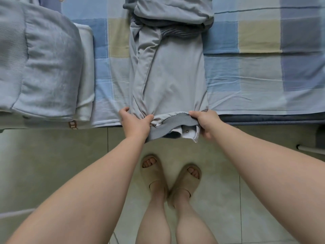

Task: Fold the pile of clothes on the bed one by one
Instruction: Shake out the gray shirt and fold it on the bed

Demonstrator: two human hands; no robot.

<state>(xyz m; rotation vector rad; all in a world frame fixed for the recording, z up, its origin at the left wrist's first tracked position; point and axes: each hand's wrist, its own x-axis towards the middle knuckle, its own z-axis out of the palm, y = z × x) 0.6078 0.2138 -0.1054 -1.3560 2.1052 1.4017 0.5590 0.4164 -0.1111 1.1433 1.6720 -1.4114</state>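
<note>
A light grey garment (175,76) lies lengthwise on the checked bed sheet (255,71), its near end with a darker grey band hanging over the bed's edge. My left hand (135,122) grips the near left corner of the garment. My right hand (204,122) pinches the near right corner at the band. The far end of the garment is bunched up under more grey cloth (174,9) at the top of the view.
A stack of folded grey and white clothes (44,67) sits on the bed to the left. The bed's edge (263,118) runs across the middle. Below it are the tiled floor (52,164) and my feet in beige sandals (168,175).
</note>
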